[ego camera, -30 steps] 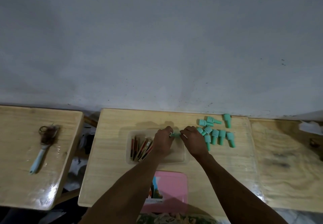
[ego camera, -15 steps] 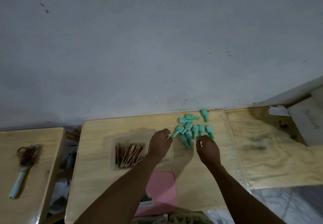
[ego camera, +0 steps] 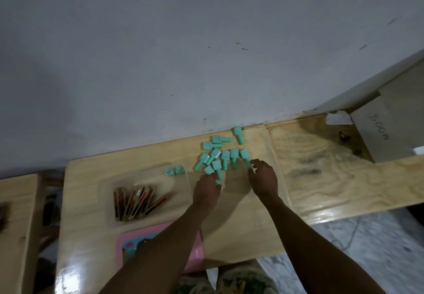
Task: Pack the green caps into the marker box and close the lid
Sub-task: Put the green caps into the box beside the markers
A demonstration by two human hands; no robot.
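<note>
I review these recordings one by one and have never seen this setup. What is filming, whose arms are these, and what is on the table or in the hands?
There is no machine here. A person works with bare hands, and one wide-angle camera worn on their head looks down at them. Every picture comes from that view. On the wooden table stands a clear marker box holding markers and two green caps. A loose pile of green caps lies to its right, nearer the wall. A pink lid lies close to the person, partly under the left forearm. The left hand curls its fingers round a cap. The right hand touches another cap at the pile's right edge, but I cannot tell whether it grips it.
</note>
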